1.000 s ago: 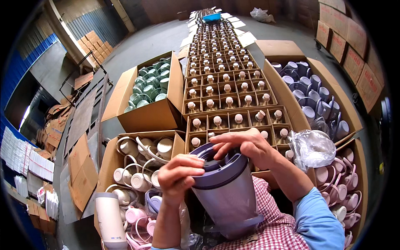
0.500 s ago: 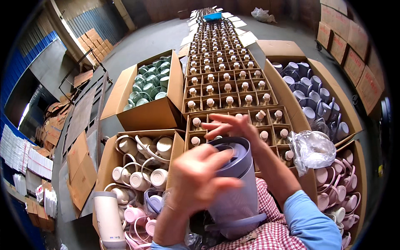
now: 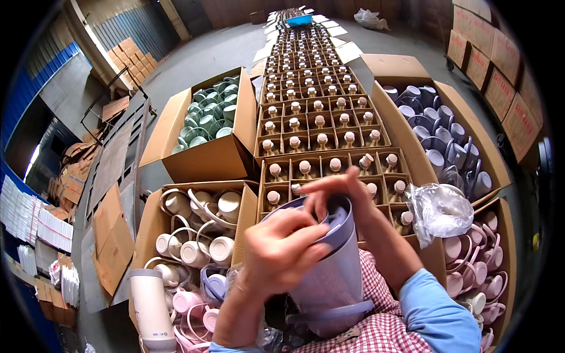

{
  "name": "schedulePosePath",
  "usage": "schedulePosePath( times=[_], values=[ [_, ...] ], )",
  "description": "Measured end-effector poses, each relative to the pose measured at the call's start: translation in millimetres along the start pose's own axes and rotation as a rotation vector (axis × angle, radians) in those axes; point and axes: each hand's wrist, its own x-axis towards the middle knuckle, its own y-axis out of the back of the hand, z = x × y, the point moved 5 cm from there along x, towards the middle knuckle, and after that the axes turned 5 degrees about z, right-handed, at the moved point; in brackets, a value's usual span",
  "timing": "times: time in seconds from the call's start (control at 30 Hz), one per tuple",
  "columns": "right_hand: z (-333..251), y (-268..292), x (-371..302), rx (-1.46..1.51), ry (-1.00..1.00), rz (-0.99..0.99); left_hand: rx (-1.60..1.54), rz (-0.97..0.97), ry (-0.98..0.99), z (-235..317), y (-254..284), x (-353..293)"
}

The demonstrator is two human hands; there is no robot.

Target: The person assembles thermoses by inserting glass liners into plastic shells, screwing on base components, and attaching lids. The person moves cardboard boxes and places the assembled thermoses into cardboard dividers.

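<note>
A lavender thermos-flask shell (image 3: 329, 276) stands tilted in my lap, its wide mouth up and a handle ring around its lower end. My left hand (image 3: 282, 244) is at the near left side of the rim, fingers curled and slightly blurred. From the far side my right hand (image 3: 341, 194) bends over the mouth, its fingers closed and pointing down into it. A smaller purple piece (image 3: 337, 216) shows inside the mouth. What the fingertips pinch, if anything, is hidden.
Ahead run divided cartons (image 3: 321, 147) of stoppered glass liners. Boxes of green shells (image 3: 206, 120), cream shells (image 3: 194, 253), purple shells (image 3: 438, 132) and pink shells (image 3: 479, 270) flank me. A cream flask (image 3: 153, 306) stands at lower left; clear plastic bags (image 3: 441, 212) lie at right.
Both hands have come down onto the shell's mouth; the right fingers now dip inside. My left fingers, spread before, have curled in. The shell's mouth has tipped slightly left.
</note>
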Motion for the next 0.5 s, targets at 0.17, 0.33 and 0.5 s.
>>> schedulePosePath(
  times=[0.17,0.33,0.5],
  values=[
    [-8.9,2.0,4.4,-0.077,0.106,-0.004,-0.057,-0.117,0.109,-6.0,13.9,1.6],
    [16.6,5.7,8.7,0.171,0.082,0.018,0.204,-0.107,0.101,13.3,-11.3,14.8],
    [-21.1,-17.6,-6.2,-0.247,0.141,-0.057,-0.337,-0.156,0.068,-30.2,23.9,-9.5]
  ],
)
